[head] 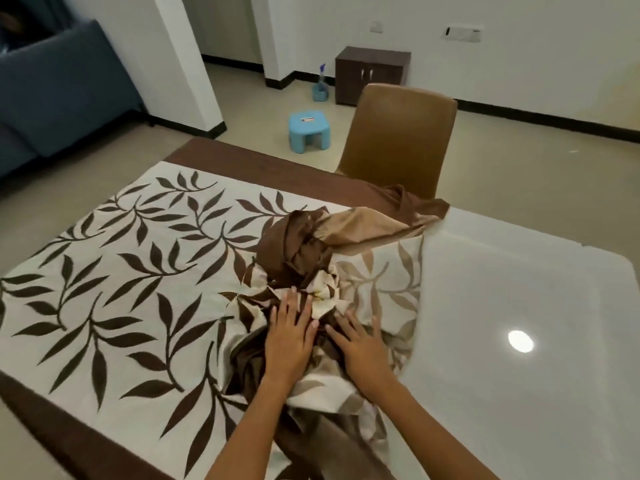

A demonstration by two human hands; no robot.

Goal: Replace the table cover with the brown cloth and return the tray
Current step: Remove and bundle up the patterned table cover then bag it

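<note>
— Glossy white tabletop (519,299) is showing bare on the right half now, and the leaf-print table cover (114,271) is still lying flat over the left half, its loose edge heaped into a bunch in the middle.

— What are the hands doing?

— Both are lying flat on that bunch. The left hand (289,336) is resting with straight, spread fingers on the crumpled folds, and the right hand (362,344) is doing the same just beside it. Neither is gripping anything.

— And the brown cloth?

— I think that's the satin brown cloth (360,223) tangled into the far side of the heap, trailing toward the tan chair (398,140). No tray is showing anywhere from where I'm standing.

— So how should the gathering go?

— I'd say she's needing to keep sweeping the printed cover toward herself in one bundle while teasing the satin piece apart, otherwise both are coming off together.

— Count it for me.

— Two hands, two cloths, one chair at the table, one blue stool (306,129) on the floor, one spray bottle (320,83) beside one small dark cabinet (370,74), and part of a blue sofa (62,88).
</note>
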